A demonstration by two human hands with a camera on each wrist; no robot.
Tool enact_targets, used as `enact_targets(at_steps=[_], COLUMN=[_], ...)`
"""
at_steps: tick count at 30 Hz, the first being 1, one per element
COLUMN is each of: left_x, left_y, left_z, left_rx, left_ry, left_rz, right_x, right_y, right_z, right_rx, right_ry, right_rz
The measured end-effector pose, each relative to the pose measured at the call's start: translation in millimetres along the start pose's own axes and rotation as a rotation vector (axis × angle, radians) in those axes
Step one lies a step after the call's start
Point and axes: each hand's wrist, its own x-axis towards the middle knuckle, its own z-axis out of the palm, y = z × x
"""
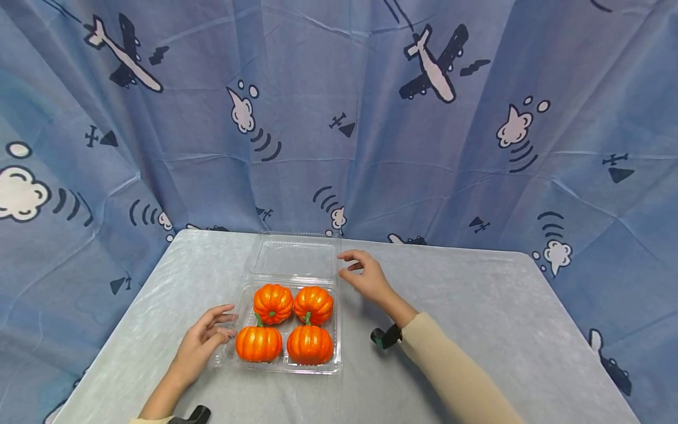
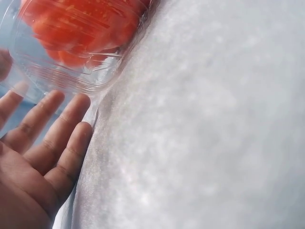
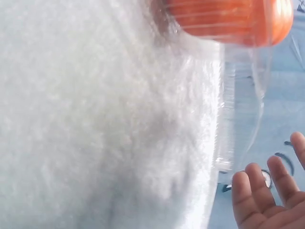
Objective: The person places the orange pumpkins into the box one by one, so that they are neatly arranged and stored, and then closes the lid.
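Note:
A clear plastic clamshell box stands on the table with several small orange pumpkins in it, one of them the front right pumpkin. Its transparent lid is folded open toward the back. My left hand is at the box's left side, fingers loosely bent; in the left wrist view the fingertips lie close to the clear wall, and I cannot tell whether they touch it. Beside the lid's right edge, my right hand has thumb and fingers apart. It holds nothing, and the right wrist view shows its fingers near the lid.
A pale grey cloth covers the table. Behind it hangs a blue curtain printed with planes and clouds, close to the table's back edge. Black straps with small devices sit on the wrists.

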Motion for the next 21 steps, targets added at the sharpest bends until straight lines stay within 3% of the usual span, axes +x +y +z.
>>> enact_targets(at_steps=[7,21], left_x=[-0.2,-0.6], left_y=[0.6,2.5], left_z=[-0.2,0.3], left_rx=[0.002,0.011], left_ry=[0.0,0.007], left_rz=[-0.006,-0.013], right_x=[8.5,10.4], right_y=[14,22], right_z=[6,16], right_rx=[0.04,0.072], right_ry=[0.034,-0.009], right_rz=[0.111,0.162])
